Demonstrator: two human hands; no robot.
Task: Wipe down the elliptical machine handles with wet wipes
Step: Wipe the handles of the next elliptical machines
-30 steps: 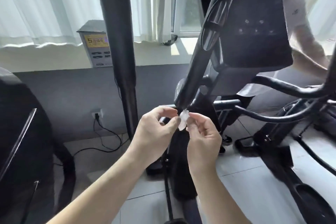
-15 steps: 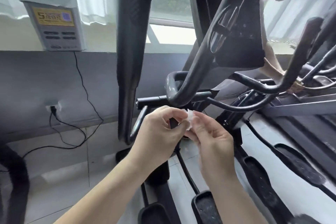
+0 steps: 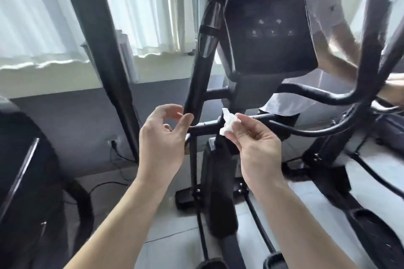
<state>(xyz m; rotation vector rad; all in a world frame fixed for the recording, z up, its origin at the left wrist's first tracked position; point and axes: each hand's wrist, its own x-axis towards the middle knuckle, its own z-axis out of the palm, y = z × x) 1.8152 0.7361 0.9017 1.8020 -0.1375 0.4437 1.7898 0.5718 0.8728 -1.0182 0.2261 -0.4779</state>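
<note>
Our right hand (image 3: 258, 144) pinches the crumpled wet wipe (image 3: 228, 123); our left hand (image 3: 161, 137) is loose and empty. We should unfold the wipe, then wrap the upright handle (image 3: 205, 50).

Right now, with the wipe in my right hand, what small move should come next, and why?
Probably lift the right hand and lay the wipe against the upright black handle up and to its left. The wipe sits crumpled between that hand's fingertips and appears clear of the handle, while the left hand hovers empty beside the handle's lower end.
</note>
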